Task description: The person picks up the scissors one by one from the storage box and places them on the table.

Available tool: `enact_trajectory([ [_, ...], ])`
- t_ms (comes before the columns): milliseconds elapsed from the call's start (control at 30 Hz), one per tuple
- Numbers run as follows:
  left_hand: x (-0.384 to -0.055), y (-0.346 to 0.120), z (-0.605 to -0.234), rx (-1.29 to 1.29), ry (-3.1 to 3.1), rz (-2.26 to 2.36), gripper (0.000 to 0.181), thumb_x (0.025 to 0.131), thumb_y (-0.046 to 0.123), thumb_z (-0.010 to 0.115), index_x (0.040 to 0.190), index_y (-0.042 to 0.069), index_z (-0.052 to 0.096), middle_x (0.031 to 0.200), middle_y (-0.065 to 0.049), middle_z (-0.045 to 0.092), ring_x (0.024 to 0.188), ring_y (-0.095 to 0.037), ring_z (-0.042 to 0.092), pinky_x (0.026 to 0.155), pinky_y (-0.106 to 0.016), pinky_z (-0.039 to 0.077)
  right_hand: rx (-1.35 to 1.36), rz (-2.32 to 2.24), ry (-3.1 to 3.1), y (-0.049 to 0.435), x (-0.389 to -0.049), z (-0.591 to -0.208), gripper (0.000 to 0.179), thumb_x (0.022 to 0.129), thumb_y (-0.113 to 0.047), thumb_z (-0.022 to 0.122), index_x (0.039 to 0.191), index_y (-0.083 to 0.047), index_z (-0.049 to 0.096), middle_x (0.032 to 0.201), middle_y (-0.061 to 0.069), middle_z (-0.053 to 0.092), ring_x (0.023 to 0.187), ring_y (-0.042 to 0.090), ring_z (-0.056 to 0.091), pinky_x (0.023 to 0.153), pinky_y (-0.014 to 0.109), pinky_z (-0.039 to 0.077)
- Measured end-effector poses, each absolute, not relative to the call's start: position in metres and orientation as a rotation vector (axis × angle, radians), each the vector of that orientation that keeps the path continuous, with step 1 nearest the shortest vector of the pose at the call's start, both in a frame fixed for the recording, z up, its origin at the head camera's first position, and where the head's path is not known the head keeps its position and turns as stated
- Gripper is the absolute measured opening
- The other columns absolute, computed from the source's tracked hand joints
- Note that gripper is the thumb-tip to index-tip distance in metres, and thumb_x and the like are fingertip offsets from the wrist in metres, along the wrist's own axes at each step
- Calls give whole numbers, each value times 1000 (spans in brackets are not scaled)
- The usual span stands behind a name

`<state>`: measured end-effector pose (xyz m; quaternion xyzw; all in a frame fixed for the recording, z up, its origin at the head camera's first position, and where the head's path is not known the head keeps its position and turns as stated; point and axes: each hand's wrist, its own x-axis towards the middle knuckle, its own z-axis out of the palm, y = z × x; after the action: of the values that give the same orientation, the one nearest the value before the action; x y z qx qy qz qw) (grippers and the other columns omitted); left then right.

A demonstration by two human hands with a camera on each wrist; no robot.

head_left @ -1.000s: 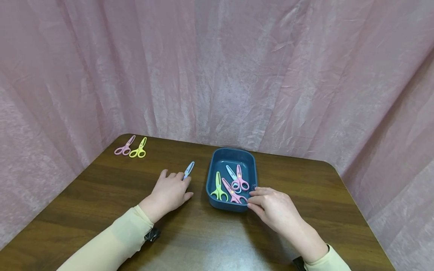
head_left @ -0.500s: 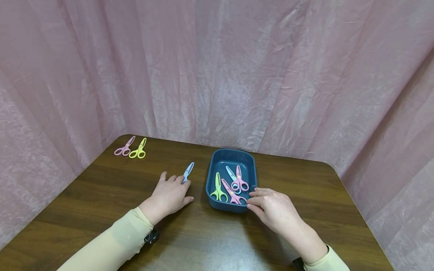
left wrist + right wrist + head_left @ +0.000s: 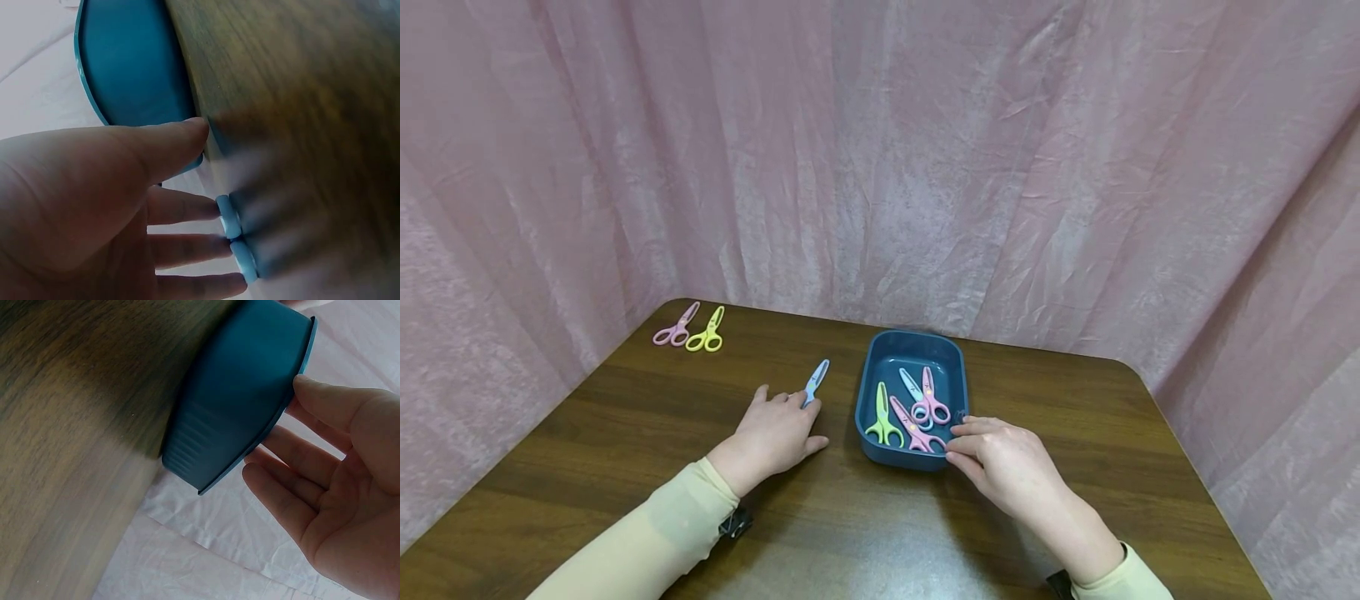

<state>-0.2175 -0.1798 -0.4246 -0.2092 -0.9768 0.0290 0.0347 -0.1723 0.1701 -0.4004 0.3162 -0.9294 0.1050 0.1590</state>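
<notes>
On the table, my left hand point(image 3: 775, 433) reaches over a pair of light blue scissors point(image 3: 817, 382), whose blade points away from me. In the left wrist view, straight fingertips touch the scissors' handle loops point(image 3: 244, 261), and the thumb stands apart from them. My right hand point(image 3: 1011, 462) pinches the near right corner of a dark blue bin point(image 3: 862, 392), thumb outside the rim and fingers over it. Inside the bin lie green scissors point(image 3: 882, 417), light blue scissors point(image 3: 912, 383), and two pink pairs, one of the pink scissors point(image 3: 928, 392) lying across the blue pair.
Pink scissors point(image 3: 679, 327) and yellow scissors point(image 3: 707, 332) lie side by side at the table's far left corner. A pink curtain point(image 3: 880, 167) hangs behind the wooden table point(image 3: 1075, 392) and along its sides.
My left hand's fingers have drawn back slightly and lie flatter, showing a little more of the light blue scissors. The right hand and the bin stay in place.
</notes>
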Motion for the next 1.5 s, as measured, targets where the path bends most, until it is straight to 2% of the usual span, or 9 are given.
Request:
enact_trajectory([
  [233, -217, -179, -421, -673, -3021, 73, 61, 102, 47, 79, 141, 1, 70, 139, -21, 68, 127, -43, 68, 116, -70, 41, 900, 302, -2661, 170, -172, -400, 15, 95, -21, 89, 108, -15, 90, 119, 3, 83, 124, 27, 75, 99, 50, 62],
  [1000, -244, -187, -421, -561, -3080, 138, 53, 107, 51, 71, 133, 4, 73, 126, -19, 73, 114, -41, 73, 115, -71, 40, 897, 296, -2659, 170, -171, -400, 15, 94, -21, 89, 108, -15, 90, 119, 3, 83, 123, 26, 75, 99, 49, 61],
  [1500, -268, -207, -426, -465, -3119, 121, 55, 109, 52, 68, 136, 5, 71, 133, -20, 70, 121, -44, 70, 113, -74, 39, 896, 300, -2655, 169, -171, -398, 14, 95, -22, 88, 107, -15, 90, 117, 3, 83, 123, 26, 75, 99, 49, 62],
])
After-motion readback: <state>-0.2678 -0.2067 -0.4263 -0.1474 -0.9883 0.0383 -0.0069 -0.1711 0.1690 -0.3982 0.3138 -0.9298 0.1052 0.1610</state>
